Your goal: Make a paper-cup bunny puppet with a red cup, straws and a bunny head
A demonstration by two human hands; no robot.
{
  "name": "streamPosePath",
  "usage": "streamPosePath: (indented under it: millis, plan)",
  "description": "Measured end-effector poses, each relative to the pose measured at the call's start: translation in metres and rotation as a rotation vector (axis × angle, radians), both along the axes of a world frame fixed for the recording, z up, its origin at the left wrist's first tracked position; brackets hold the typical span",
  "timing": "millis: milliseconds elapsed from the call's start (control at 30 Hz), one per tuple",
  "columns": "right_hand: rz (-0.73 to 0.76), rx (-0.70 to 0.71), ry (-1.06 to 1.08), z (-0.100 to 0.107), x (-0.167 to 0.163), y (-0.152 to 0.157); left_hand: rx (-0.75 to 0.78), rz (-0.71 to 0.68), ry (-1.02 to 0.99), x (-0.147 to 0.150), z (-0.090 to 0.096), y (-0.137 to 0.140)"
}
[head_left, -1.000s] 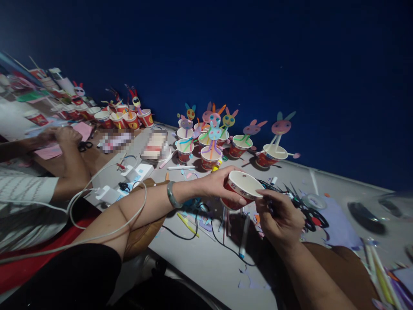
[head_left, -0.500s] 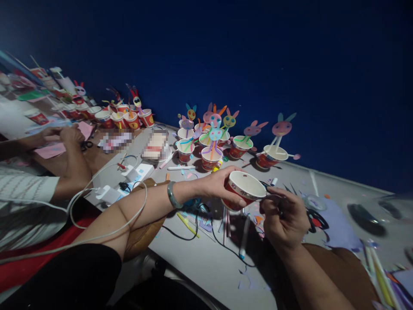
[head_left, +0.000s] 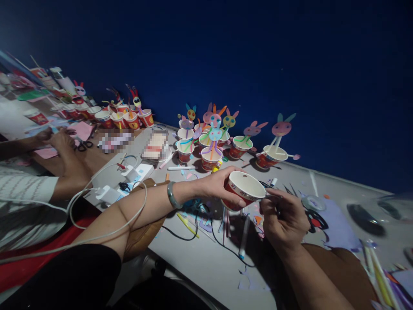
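Paper cup [head_left: 247, 184] is up over the worktop [head_left: 206, 262], mouth tipped a bit toward the wearer, probably so the inside and right edge are easy to see. Left hand [head_left: 222, 185] has its grip pinching the cup, thumb across the near side, I'd guess to brace it while the right hand [head_left: 285, 217] is up at the opposite edge. Can't tell if the right grip is pinching anything, since the curled fingers hide it. Bunny-faced cups [head_left: 211, 161] stand out toward the wall [head_left: 258, 64], likely to free up elbow room
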State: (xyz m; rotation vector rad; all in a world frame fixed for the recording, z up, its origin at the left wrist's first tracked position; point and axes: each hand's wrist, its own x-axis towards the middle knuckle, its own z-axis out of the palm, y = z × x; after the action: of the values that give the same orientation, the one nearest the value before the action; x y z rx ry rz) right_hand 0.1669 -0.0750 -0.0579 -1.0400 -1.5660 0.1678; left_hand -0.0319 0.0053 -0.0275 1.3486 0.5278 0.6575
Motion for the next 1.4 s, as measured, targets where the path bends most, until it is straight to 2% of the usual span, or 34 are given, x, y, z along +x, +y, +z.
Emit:
streamPosePath:
  millis: [200, 567, 700, 800, 900, 1067, 1233, 1400]
  plan:
    - [0.018, 0.002, -0.175, 0.005, 0.002, -0.002, 0.013, -0.003, 0.023, -0.001, 0.0, 0.0]
    - [0.011, -0.04, -0.213, 0.011, 0.002, -0.004, 0.034, -0.011, 0.013, 0.0, -0.001, -0.001]
    - [0.006, -0.083, -0.165, 0.007, 0.002, -0.003, 0.151, 0.007, -0.043, -0.003, 0.004, 0.002]
    - [0.0, -0.159, -0.067, 0.008, 0.0, -0.003, 0.261, 0.0, -0.008, -0.008, 0.01, 0.003]
    - [0.008, -0.226, 0.03, 0.013, -0.004, -0.003, 0.303, 0.0, -0.003, -0.011, 0.014, 0.003]
    - [0.006, -0.347, 0.041, 0.02, -0.009, -0.003, 0.39, -0.021, -0.002, -0.013, 0.017, 0.006]
    - [-0.013, -0.358, 0.073, 0.019, -0.004, 0.0, 0.279, -0.023, -0.031, -0.011, 0.009, 0.013]
    - [-0.044, -0.37, -0.207, 0.036, 0.003, -0.002, 0.221, 0.037, -0.038, -0.01, 0.003, 0.018]
